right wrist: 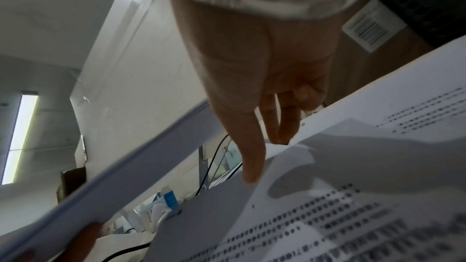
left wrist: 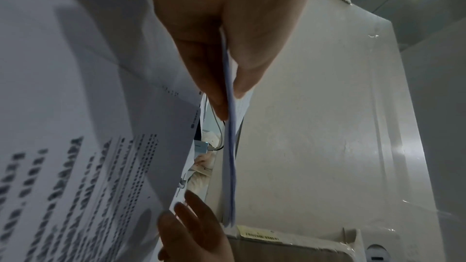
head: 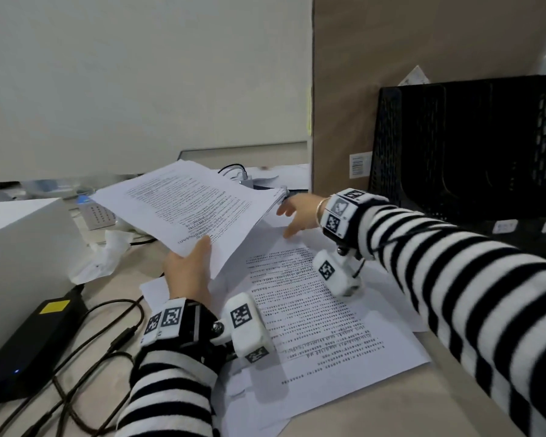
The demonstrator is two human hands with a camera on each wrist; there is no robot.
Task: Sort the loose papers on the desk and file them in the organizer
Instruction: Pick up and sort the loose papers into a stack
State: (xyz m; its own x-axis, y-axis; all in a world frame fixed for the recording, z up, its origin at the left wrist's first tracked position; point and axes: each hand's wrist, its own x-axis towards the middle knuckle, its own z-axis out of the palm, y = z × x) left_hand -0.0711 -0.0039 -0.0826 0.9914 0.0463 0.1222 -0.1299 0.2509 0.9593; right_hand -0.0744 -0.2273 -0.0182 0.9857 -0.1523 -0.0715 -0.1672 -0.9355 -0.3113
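My left hand (head: pixel 191 266) pinches the near corner of a stack of printed sheets (head: pixel 196 206) and holds it lifted above the desk; the left wrist view shows thumb and fingers (left wrist: pixel 214 95) clamped on the stack's edge (left wrist: pixel 230 166). More printed papers (head: pixel 309 307) lie flat on the desk below. My right hand (head: pixel 297 212) reaches over their far edge with straight fingers (right wrist: pixel 252 162) touching the top sheet (right wrist: pixel 353 196). The black mesh organizer (head: pixel 473 146) stands at the right rear, its slots dark.
A power brick (head: pixel 35 342) and cables (head: pixel 108 339) lie at the left front. A white box (head: pixel 16 247) stands left. A brown panel with a barcode label (head: pixel 358 165) rises behind the papers. Crumpled tissue (head: pixel 104 253) and clutter sit behind the lifted stack.
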